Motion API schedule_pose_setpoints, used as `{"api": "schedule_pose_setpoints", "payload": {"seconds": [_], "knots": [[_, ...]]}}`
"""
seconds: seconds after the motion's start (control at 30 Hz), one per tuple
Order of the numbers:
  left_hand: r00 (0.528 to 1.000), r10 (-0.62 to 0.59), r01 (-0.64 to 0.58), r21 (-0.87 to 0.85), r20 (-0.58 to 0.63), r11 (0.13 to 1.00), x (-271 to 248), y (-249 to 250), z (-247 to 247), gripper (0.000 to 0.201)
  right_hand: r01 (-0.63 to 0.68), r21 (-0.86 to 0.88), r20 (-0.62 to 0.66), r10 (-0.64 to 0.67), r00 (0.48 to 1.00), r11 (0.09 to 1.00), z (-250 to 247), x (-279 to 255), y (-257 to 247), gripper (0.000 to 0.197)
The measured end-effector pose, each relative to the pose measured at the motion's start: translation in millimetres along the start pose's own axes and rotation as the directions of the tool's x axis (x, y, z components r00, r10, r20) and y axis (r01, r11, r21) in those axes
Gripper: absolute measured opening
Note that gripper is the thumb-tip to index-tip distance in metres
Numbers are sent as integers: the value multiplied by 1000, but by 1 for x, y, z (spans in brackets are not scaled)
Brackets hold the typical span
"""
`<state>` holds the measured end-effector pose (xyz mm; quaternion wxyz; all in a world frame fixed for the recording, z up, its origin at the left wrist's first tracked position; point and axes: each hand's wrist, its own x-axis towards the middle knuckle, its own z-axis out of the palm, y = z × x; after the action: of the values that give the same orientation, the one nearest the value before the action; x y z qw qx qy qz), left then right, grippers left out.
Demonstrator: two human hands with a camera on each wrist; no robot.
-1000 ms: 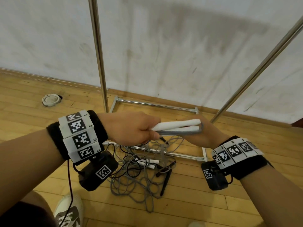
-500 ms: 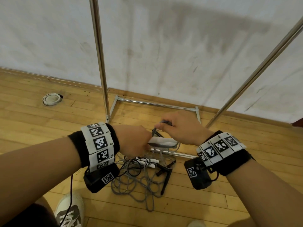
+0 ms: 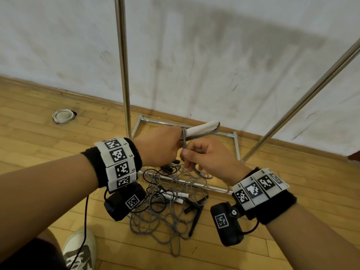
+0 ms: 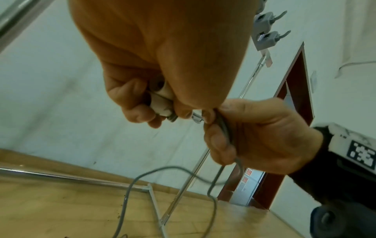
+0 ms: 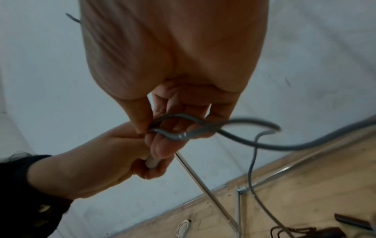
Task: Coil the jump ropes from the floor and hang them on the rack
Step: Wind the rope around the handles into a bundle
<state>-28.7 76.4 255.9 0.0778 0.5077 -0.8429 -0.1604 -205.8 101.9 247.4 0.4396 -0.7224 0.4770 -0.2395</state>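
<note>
My left hand [image 3: 174, 142] grips a pair of white jump-rope handles [image 3: 202, 128] held together, tips pointing up and right, with grey cord [image 3: 184, 142] looped round them. The left wrist view shows the handle ends [image 4: 160, 101] inside my curled fingers. Just below and to the right, my right hand [image 3: 188, 155] pinches the same grey cord [image 5: 177, 135] between thumb and fingers. The cord trails down to a tangled pile of ropes [image 3: 171, 207] on the wooden floor. The metal rack [image 3: 122, 65] stands behind the pile.
The rack's base frame [image 3: 187, 126] lies against the wall, and a slanted pole [image 3: 302, 100] rises on the right. In the pile are black handles [image 3: 194, 217] and white handles [image 3: 181, 197]. A white round fitting [image 3: 63, 115] sits far left. My shoe [image 3: 79, 250] is at the bottom.
The handles dipped low, then rose again and now tilt up to the right. My right hand came from behind the handles to just below them, pinching the cord.
</note>
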Motion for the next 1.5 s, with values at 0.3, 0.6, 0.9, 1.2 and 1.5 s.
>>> {"api": "schedule_pose_setpoints", "payload": {"seconds": [0.3,0.6,0.9,1.2,1.5], "knots": [[999,-39,36,114,30,993,2,-6,3,21,-3,-178,-11,1,1000,984,12,-3,6,24],[999,6,-4,52,-47,999,1,2,0,23,-112,153,-109,129,986,982,7,-6,5,27],[995,80,-68,-182,59,981,-7,5,-8,17,-27,296,-88,55,995,955,-2,-16,15,17],[989,128,-88,-418,70,904,-18,16,-19,22,-17,318,-136,63,989,948,-10,-33,26,24],[944,258,-120,-511,207,851,-30,19,-27,15,69,101,12,-70,997,992,-16,-38,28,24]]}}
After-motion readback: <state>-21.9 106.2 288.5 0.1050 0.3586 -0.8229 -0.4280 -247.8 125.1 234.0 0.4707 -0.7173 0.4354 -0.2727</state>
